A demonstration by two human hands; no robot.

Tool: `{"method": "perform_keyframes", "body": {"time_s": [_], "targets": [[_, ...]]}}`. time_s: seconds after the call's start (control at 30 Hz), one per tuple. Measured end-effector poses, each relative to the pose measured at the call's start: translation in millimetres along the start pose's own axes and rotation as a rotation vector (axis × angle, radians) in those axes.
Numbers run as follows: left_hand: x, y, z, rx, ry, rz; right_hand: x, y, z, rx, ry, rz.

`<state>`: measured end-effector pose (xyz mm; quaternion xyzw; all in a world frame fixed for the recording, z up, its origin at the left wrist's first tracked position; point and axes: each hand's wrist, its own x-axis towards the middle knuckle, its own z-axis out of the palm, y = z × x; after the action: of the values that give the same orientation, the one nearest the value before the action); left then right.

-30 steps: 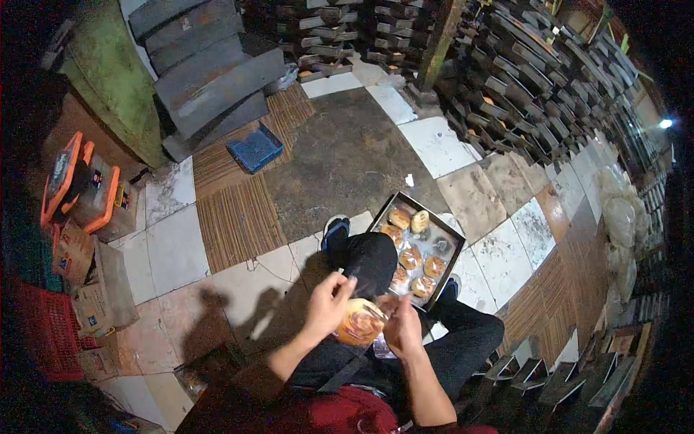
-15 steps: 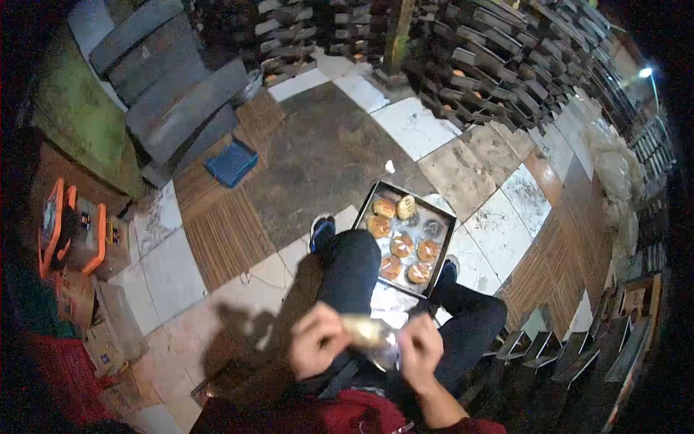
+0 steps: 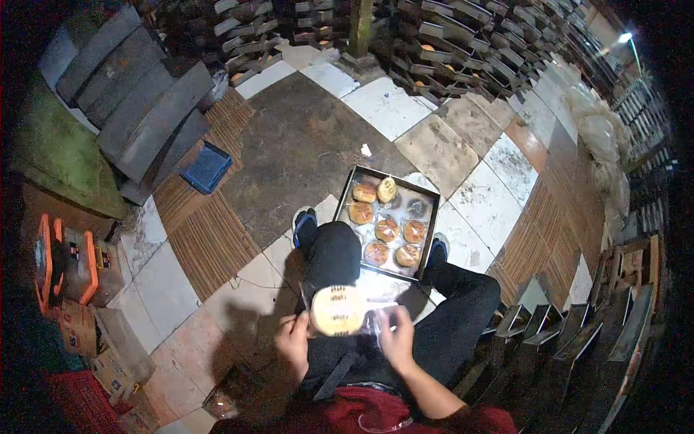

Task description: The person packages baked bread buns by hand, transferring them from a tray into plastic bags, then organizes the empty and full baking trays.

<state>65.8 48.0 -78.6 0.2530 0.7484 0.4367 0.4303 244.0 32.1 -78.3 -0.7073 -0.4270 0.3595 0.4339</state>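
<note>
A round, pale yellow bun (image 3: 338, 311) with dark printed marks lies in a clear plastic wrapper above my lap. My left hand (image 3: 293, 343) pinches the wrapper's left edge, beside the bun. The wrapper's right end is between the fingers of my right hand (image 3: 395, 337). Beyond my knees, a dark-rimmed square tray (image 3: 432, 233) holds several browned buns (image 3: 387, 229), some with a plastic shine, and one paler bun (image 3: 387, 189) near its top left.
A blue tray (image 3: 206, 168) lies on the tiled floor at the left. Orange-trimmed boxes (image 3: 90, 267) stand at far left. Stacked dark trays (image 3: 463, 50) line the back, and more dark trays (image 3: 538, 325) stand at right. Clear plastic bags (image 3: 596, 130) are piled at upper right.
The wrapped bun has turned its flat, marked face to the camera. Both hands have moved slightly left, and the whole view has shifted.
</note>
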Motion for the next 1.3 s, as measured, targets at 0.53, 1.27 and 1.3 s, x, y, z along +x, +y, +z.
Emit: {"method": "perform_keyframes", "body": {"time_s": [0.53,1.27,1.3], "targets": [[65,116,36,-0.435,-0.030,-0.087,338,44,-110,-1.102,0.223,-0.148],[240,150,251,0.481,-0.799,0.260,509,278,83,-1.448,-0.312,-0.430],[242,153,254,0.489,-0.805,0.284,488,281,78,-1.344,-0.167,-0.369]]}}
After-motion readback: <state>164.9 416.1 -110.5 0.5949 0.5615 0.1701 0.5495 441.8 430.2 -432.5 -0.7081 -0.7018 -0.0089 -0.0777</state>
